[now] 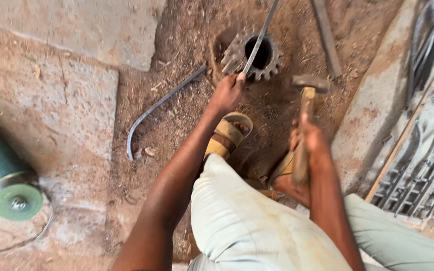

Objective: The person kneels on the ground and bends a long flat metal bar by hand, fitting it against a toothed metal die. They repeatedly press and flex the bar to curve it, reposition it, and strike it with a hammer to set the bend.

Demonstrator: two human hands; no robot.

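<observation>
My left hand point(227, 93) grips a thin flat metal strip point(259, 37) that lies across a large rusty gear wheel point(254, 52) set in the dirt. My right hand point(310, 143) is closed around the wooden handle of a hammer point(308, 85), whose metal head hangs raised just right of the gear. Both of my feet in sandals point(229, 133) rest on the ground below the gear, between my knees.
A curved metal rod point(159, 105) lies on the dirt left of the gear. A green angle grinder point(6, 175) rests on the concrete slab at far left. A flat bar point(326, 37) lies at upper right. Metal grille work point(423, 165) lies along the right edge.
</observation>
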